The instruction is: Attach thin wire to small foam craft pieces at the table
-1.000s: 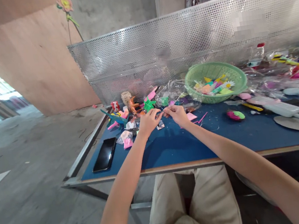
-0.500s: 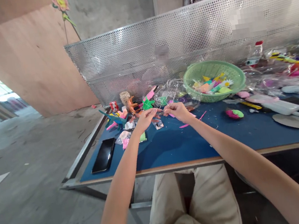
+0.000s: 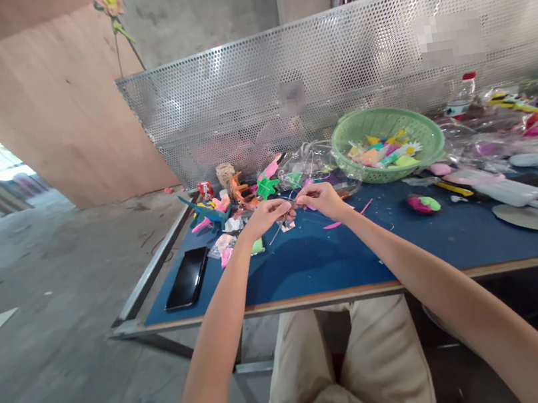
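Note:
My left hand and my right hand meet above the back half of the blue table, fingertips pinched and almost touching. Between them runs a thin wire, one end slanting down and left below my left fingers. Whatever else sits at the fingertips is too small to make out. Just behind the hands lie a green star-shaped piece and an orange clay-like figure. Thin pink strips rest on the table right of my right hand.
A black phone lies at the left front of the blue table. Behind stands a green basket of colourful pieces, before a perforated metal panel. On the right are a pink-and-green lump, a white device and a bottle.
The hands have drawn closer together, the left shifting slightly right. The thin wire now shows slanting below the left fingers. The objects on the table stay in place.

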`<state>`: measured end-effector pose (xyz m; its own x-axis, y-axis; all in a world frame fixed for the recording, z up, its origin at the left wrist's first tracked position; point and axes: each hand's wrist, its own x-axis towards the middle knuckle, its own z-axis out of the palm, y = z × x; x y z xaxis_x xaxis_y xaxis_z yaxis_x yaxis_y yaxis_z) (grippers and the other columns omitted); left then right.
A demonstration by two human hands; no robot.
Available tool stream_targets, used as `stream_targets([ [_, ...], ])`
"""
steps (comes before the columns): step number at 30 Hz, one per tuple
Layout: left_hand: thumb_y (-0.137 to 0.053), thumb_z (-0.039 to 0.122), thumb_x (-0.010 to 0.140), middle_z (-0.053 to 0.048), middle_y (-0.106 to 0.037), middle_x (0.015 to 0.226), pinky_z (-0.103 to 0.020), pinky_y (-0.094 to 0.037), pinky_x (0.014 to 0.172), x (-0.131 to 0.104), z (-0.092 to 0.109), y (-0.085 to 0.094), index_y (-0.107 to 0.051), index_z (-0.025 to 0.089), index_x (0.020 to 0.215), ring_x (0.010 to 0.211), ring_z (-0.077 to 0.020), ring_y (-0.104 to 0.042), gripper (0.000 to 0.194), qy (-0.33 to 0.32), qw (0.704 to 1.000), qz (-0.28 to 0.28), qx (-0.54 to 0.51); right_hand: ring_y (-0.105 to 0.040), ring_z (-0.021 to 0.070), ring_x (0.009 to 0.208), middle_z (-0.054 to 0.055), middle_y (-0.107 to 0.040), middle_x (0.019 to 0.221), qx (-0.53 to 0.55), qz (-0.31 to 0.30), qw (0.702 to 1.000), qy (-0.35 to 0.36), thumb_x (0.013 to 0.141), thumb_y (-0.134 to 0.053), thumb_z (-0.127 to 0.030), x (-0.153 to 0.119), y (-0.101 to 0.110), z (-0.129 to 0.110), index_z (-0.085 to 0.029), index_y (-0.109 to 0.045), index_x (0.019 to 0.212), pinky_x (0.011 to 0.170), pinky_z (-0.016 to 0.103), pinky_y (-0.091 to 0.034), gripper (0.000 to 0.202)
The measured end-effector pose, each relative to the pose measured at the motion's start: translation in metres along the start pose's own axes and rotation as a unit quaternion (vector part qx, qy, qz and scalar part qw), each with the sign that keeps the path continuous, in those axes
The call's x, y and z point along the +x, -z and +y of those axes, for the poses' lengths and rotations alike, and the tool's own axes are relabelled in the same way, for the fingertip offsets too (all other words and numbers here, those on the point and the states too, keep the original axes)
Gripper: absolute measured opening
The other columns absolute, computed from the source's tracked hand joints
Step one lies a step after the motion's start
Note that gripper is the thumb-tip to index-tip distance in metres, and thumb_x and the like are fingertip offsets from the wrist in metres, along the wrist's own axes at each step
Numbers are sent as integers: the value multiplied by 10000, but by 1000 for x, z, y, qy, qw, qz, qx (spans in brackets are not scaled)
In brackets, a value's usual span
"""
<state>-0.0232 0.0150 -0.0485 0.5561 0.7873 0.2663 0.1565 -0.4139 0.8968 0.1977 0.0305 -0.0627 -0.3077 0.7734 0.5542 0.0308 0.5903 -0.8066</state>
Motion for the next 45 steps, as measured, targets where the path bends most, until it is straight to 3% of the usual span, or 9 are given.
stream_targets([
  [6,-693,580,842,-86,-764,893,-297,-565,762,0,-1,2,-741,143,976,813,-180,-709,459,-8,999,5,45,-620,148,644,26,-700,714,-16,-3,1000,4,822,-720,-511,0,-3,1,-187,-724,756,632,283,-498,330],
  [12,-707,561,831,-99,-774,995,-330,-570,829,1,1,-1,-748,161,1024,916,-218,-727,446,-24,998,21,60,-595,144,627,16,-672,684,-37,4,999,2,851,-676,-509,1,-4,3,-191,-706,746,618,281,-467,336],
  [22,-617,554,902,-29,-729,806,-269,-506,693,1,6,-5,-705,169,908,727,-165,-658,395,-70,971,33,226,-574,144,616,18,-658,650,-45,9,999,-5,824,-678,-553,1,-7,-3,-188,-667,678,629,292,-460,393],
  [26,-620,480,924,-25,-763,846,-266,-512,738,0,6,-6,-720,198,947,761,-171,-703,300,-90,964,33,249,-579,145,616,20,-656,647,-32,10,999,-9,822,-688,-557,1,-8,0,-188,-671,683,626,291,-463,394],
  [34,-635,382,913,-20,-748,729,-255,-444,641,-1,6,-9,-742,236,888,675,-182,-694,183,-120,884,107,439,-590,152,618,22,-660,646,-20,15,999,-22,782,-720,-602,0,-11,2,-186,-685,702,603,287,-469,425],
  [39,-598,284,914,-42,-685,618,-278,-428,620,3,5,-16,-736,219,858,646,-219,-680,162,-103,835,142,522,-598,161,626,24,-667,655,-18,32,999,-13,788,-721,-564,1,-14,0,-194,-682,685,620,296,-470,386],
  [41,-595,334,937,-49,-708,661,-284,-447,636,2,6,-16,-748,221,888,671,-217,-687,196,-102,841,151,510,-611,167,646,30,-687,687,-23,41,999,-2,799,-714,-532,0,-13,-2,-196,-687,691,648,305,-480,354],
  [45,-630,420,932,-41,-771,972,-282,-516,742,-1,9,-11,-759,248,1019,860,-189,-711,231,-129,903,147,381,-666,199,769,38,-749,822,-78,57,995,27,834,-690,-440,-2,-8,-10,-217,-728,762,778,346,-507,237],
])
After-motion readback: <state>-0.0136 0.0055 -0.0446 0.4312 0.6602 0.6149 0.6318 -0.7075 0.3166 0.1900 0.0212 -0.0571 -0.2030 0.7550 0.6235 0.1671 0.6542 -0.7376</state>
